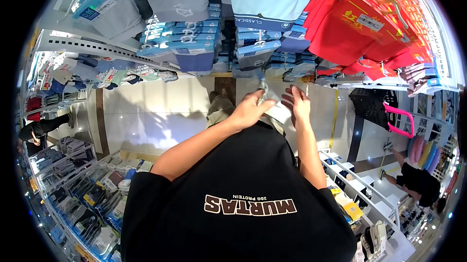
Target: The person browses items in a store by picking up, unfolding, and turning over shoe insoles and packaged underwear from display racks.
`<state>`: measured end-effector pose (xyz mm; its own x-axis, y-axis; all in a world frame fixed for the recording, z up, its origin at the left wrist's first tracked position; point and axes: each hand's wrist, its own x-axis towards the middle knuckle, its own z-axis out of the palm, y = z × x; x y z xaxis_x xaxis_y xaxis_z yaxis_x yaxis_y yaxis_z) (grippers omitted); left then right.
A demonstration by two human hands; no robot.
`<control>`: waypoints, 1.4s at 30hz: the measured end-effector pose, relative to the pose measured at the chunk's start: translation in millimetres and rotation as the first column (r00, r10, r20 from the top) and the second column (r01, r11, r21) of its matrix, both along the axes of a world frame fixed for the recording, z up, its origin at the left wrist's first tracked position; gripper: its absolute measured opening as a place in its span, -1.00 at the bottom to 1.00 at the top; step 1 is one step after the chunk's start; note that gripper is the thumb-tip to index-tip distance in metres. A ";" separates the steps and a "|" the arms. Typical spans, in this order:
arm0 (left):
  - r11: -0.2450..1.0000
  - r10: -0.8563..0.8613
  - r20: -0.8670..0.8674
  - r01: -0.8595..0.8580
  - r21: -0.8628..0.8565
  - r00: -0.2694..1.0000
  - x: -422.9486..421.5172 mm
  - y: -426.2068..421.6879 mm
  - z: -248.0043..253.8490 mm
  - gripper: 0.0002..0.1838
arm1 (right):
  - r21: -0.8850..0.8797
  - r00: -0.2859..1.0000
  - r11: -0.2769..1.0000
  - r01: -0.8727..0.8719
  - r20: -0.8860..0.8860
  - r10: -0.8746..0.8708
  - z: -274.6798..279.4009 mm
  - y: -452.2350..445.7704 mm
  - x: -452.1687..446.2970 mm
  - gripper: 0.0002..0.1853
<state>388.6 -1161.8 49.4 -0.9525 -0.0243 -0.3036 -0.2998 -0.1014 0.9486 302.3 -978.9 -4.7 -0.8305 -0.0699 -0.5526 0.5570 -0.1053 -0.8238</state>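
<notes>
My left hand (251, 109) is closed, its thumb and fingers pinching a small pale packet (278, 112) in front of my waist. The packet is partly blurred, and what it contains cannot be made out. Close to the packet's right side is my right hand (297, 105), fingers apart and slightly curled, holding nothing that I can see. Above both hands hang grey and blue carded garments (255, 55) on hooks. Larger carded packs of light-blue underwear (265, 6) hang higher up.
Red carded garments (345, 33) hang at the upper right. A black basket with a pink handle (401, 121) is to the right. Bins of packaged socks (99, 198) stand behind me on the left, a white rack (369, 189) on the right. Another person (418, 181) is at far right.
</notes>
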 end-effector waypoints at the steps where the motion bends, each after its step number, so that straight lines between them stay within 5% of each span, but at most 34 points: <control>1: 0.991 -0.074 -0.104 0.062 -0.117 0.992 -0.1 1.0 1.1 -0.63 | -0.022 0.995 0.998 -0.050 0.079 0.052 -0.2 2.1 -0.4 -0.49; 4: 0.968 -0.252 -0.025 0.252 0.019 0.968 -2.1 0.9 18.0 -0.64 | -0.248 0.936 0.967 -0.062 0.320 0.143 -3.7 11.7 -4.1 -0.47; 5: 0.956 -0.293 -0.044 0.293 -0.019 0.955 -2.1 0.9 10.6 -0.65 | -0.409 0.950 0.913 -0.004 0.285 0.132 -15.0 11.2 -4.6 -0.53; 10: 0.977 -0.200 0.064 0.204 -0.060 0.978 4.6 -4.4 -5.4 -0.60 | -0.507 0.984 0.856 0.107 -0.067 -0.163 10.0 9.7 -30.3 -0.77; 15: 0.994 -0.105 0.073 0.105 0.001 0.992 9.3 -19.1 -26.0 -0.60 | -0.573 0.939 0.818 0.053 -0.249 -0.236 41.5 22.8 -70.8 -0.76; 22: 0.991 -0.137 0.143 0.135 0.022 0.980 19.3 -35.4 -40.5 -0.65 | -0.266 0.851 0.963 -0.035 -0.513 -0.111 54.0 -11.8 -94.0 -0.65; 28: 0.988 -0.121 0.230 0.096 0.120 0.965 13.6 -48.3 -34.5 -0.70 | -0.152 0.888 0.988 0.006 -0.454 -0.075 -7.7 -3.9 -118.1 -0.60; 32: 0.983 -0.159 0.232 0.131 0.131 0.960 8.4 -55.6 -36.2 -0.70 | -0.067 0.969 0.997 0.037 -0.241 -0.052 -26.6 4.6 -115.7 -0.52; 42: 0.933 -0.347 0.118 0.329 0.143 0.931 -9.6 -73.1 -61.9 -0.66 | 0.208 0.935 0.916 0.342 -0.172 -0.310 -19.5 22.7 -58.9 -0.53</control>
<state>379.1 -1234.9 -12.5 -0.8459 0.3362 -0.4140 -0.4638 -0.0804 0.8823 243.4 -956.2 -24.3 -0.8519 0.3332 -0.4040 0.4082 -0.0605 -0.9109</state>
